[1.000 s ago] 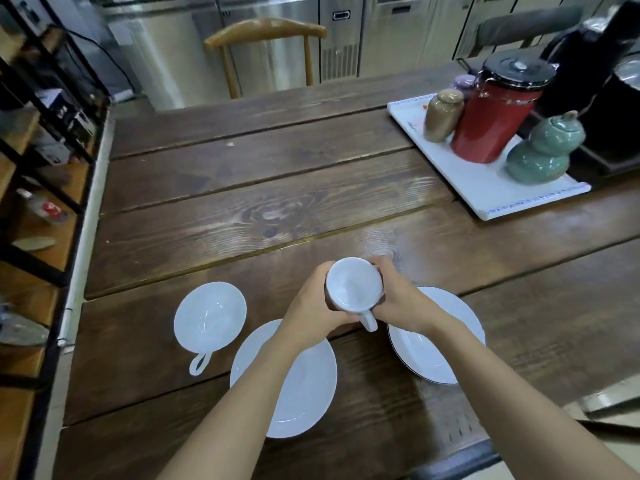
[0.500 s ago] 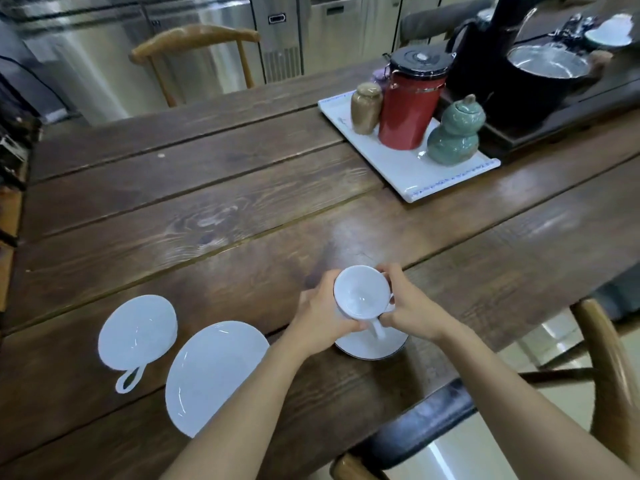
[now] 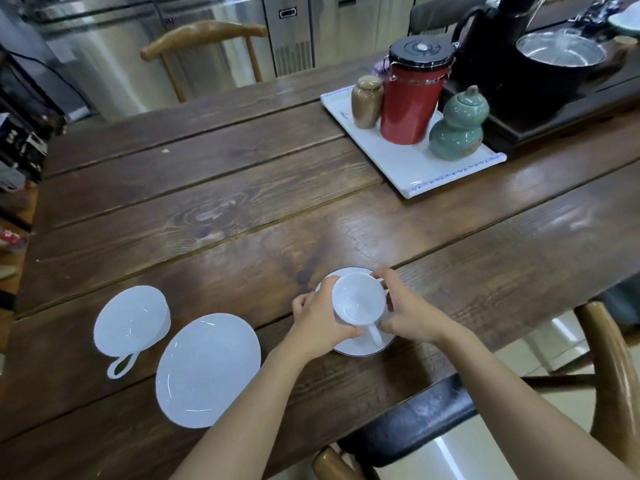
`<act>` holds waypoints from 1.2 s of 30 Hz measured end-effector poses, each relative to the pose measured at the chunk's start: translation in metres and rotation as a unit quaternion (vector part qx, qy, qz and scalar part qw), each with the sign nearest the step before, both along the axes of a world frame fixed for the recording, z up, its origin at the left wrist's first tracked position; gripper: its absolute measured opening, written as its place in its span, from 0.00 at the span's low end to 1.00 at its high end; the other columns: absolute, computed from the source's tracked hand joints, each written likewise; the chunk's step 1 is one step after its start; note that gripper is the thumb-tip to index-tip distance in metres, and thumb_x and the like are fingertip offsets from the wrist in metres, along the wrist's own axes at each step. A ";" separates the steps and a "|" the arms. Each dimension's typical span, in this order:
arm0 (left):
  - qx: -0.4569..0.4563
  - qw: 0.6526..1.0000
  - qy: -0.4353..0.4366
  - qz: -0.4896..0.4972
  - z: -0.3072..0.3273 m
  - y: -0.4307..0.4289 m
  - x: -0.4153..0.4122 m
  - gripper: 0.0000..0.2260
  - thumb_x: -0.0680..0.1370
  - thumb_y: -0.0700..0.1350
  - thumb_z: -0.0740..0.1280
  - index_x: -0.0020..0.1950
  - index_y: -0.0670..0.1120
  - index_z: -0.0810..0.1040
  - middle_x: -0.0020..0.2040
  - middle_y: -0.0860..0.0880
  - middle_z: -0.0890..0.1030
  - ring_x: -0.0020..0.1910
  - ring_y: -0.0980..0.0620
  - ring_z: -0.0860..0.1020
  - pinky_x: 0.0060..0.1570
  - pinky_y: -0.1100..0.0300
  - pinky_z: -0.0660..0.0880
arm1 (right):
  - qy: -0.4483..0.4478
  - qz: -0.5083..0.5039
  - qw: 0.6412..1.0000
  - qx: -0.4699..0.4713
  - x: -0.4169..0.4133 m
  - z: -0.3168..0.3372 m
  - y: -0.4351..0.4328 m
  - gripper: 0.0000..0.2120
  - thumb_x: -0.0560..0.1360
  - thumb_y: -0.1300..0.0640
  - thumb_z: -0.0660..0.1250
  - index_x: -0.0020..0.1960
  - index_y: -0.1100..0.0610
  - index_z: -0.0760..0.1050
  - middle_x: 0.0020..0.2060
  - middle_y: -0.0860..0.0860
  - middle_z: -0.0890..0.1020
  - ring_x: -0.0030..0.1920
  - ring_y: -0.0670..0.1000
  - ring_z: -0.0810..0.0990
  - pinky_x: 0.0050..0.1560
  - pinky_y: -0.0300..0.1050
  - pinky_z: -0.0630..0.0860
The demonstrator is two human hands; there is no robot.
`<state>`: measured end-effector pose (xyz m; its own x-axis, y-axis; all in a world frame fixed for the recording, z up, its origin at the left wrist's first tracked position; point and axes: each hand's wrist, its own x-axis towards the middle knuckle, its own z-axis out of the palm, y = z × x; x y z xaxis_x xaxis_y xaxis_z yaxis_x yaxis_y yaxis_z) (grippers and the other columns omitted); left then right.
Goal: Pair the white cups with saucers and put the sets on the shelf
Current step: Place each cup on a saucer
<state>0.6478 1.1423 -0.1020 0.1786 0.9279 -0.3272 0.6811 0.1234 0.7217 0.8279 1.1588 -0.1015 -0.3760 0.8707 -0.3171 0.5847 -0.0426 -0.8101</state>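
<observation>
Your left hand and right hand clasp the first cup on its saucer; second cup and saucer lie unpaired on the surface, nothing shelved.

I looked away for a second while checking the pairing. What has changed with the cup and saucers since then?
Both hands, left hand and right hand, carried the held cup from above the bare table onto the right saucer, keeping their grip. The other cup and the left saucer lie unpaired as before.
</observation>
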 end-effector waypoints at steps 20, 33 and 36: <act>0.209 0.915 0.028 0.344 0.053 -0.039 -0.236 0.31 0.72 0.46 0.71 0.72 0.56 0.62 0.72 0.51 0.66 0.69 0.50 0.66 0.65 0.51 0.66 | -0.003 0.123 0.983 0.134 -0.227 0.042 0.034 0.34 0.68 0.62 0.70 0.71 0.58 0.60 0.61 0.54 0.69 0.62 0.53 0.69 0.63 0.54 0.68; -0.091 0.950 -0.194 0.226 -0.004 -0.058 -0.306 0.52 0.66 0.43 0.77 0.75 0.59 0.42 0.67 0.64 0.60 0.58 0.69 0.69 0.42 0.82 0.68 | -0.065 0.206 0.976 0.003 -0.320 -0.004 0.012 0.59 0.63 0.57 0.76 0.74 0.51 0.32 0.65 0.36 0.66 0.71 0.51 0.61 0.69 0.58 0.52; -0.058 0.952 -0.215 0.210 -0.005 -0.054 -0.308 0.42 0.65 0.40 0.77 0.68 0.61 0.55 0.63 0.64 0.64 0.63 0.61 0.68 0.40 0.79 0.71 | -0.037 0.164 0.985 0.026 -0.322 -0.003 0.009 0.46 0.63 0.54 0.74 0.71 0.44 0.49 0.50 0.24 0.64 0.58 0.44 0.70 0.67 0.58 0.63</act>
<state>0.3401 1.0884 -0.1066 -0.0597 0.9089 -0.4128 0.1984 0.4161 0.8874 0.5058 1.1680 -0.1041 -0.6176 0.7217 -0.3127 0.6177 0.1989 -0.7608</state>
